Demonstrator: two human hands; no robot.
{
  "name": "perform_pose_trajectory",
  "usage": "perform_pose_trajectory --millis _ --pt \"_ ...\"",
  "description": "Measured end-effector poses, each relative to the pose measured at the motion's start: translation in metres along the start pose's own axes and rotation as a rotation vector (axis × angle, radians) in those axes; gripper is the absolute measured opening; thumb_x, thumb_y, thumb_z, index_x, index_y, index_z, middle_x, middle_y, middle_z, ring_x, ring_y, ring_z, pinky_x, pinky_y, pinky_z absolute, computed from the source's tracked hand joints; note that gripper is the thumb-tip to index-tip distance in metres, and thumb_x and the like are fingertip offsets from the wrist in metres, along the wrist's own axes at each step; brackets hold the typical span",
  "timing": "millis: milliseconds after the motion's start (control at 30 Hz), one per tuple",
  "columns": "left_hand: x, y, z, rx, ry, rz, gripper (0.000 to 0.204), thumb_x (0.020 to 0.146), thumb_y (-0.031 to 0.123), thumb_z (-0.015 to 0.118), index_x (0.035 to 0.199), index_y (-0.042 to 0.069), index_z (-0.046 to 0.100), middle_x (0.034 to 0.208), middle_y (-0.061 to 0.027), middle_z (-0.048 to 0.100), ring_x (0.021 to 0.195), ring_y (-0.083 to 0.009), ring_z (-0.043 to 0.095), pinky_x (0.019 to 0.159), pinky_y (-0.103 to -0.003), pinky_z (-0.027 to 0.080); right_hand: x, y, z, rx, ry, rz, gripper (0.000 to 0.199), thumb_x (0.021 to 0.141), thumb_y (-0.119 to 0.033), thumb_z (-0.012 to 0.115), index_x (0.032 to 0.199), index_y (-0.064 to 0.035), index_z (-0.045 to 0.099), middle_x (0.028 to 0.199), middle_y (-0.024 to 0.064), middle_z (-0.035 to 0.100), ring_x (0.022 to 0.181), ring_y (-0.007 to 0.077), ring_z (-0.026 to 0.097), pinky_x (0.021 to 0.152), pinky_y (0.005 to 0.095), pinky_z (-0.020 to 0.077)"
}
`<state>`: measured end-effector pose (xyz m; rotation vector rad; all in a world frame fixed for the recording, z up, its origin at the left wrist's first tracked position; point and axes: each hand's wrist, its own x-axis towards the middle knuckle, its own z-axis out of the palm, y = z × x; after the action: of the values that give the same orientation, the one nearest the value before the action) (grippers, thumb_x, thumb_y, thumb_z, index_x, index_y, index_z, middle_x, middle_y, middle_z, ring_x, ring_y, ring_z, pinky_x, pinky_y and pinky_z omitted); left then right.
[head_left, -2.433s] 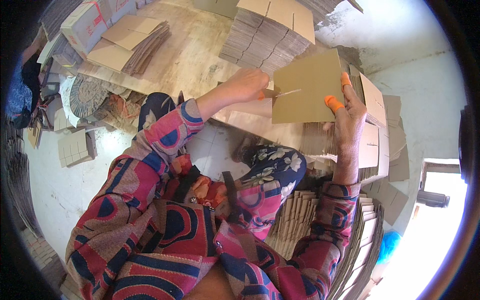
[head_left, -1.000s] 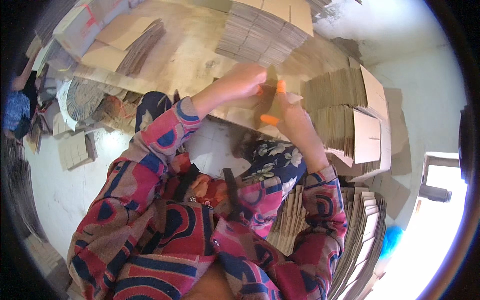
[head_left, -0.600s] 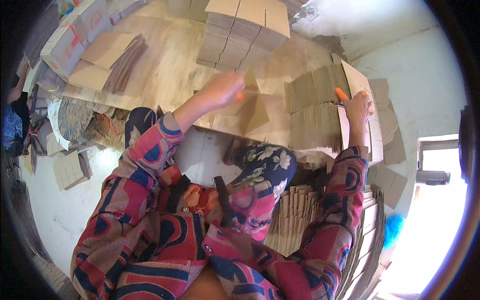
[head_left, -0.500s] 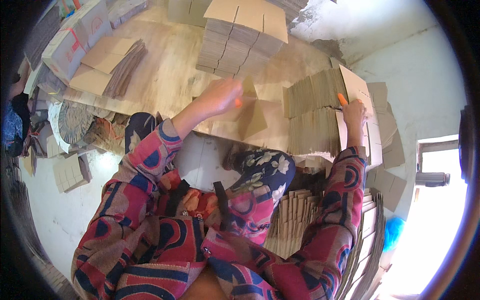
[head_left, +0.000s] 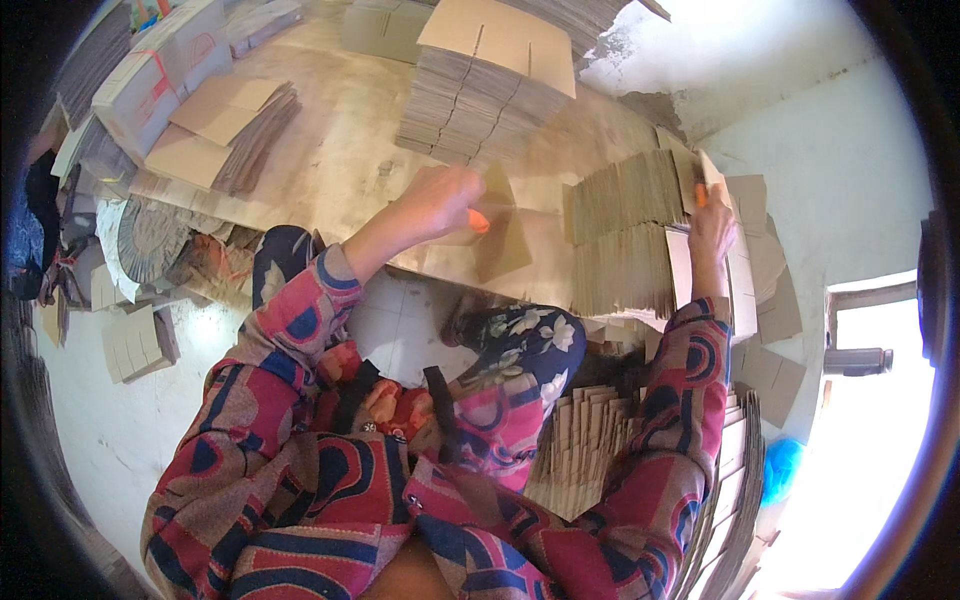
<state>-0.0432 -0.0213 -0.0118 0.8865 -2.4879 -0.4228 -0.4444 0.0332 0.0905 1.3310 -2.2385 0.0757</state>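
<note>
My left hand (head_left: 435, 205), with an orange cover on a fingertip, grips a flat brown cardboard sheet (head_left: 498, 238) lying on the wooden table (head_left: 330, 160). My right hand (head_left: 712, 222), also orange-tipped, is reached out to the right and rests on the top sheet of a fanned stack of cardboard sheets (head_left: 625, 235); how firmly it grips is hidden. My patterned sleeves come up from the lower edge.
A tall stack of cardboard blanks (head_left: 485, 85) stands beyond my left hand. Folded sheets (head_left: 225, 130) and a bundled pack (head_left: 160, 75) lie at the left. More cardboard stacks (head_left: 590, 440) sit by my knee and along the right wall. Loose pieces (head_left: 130, 340) lie on the floor.
My right hand has swung from the middle out to the fanned stack on the right. My left hand stays on the flat sheet. The view has tilted slightly.
</note>
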Motion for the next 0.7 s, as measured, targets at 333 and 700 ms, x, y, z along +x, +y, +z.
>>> perform_pose_trajectory --millis 333,700 --pt "-0.053 -0.024 -0.034 0.013 0.144 -0.187 0.048 0.070 0.033 0.075 0.108 0.006 0.063 0.086 -0.0160 0.065 0.087 -0.0333 0.060 0.069 -0.040 0.049 -0.078 -0.107 -0.154 1.023 0.509 -0.147 0.053 0.088 0.003 0.058 0.138 -0.0061 0.041 0.120 0.0110 0.061 0.080 0.0146 0.065 0.055 0.0236 0.0589" --pt "-0.053 -0.035 -0.009 -0.163 0.204 -0.147 0.020 0.076 0.021 0.069 0.079 0.001 0.065 0.067 -0.0198 0.058 0.066 -0.0372 0.059 0.059 -0.043 0.044 -0.119 -0.172 -0.154 1.549 -0.016 -0.043 0.053 0.087 0.006 0.059 0.136 0.0015 0.041 0.116 0.0118 0.060 0.083 0.0122 0.063 0.052 0.0196 0.0561"
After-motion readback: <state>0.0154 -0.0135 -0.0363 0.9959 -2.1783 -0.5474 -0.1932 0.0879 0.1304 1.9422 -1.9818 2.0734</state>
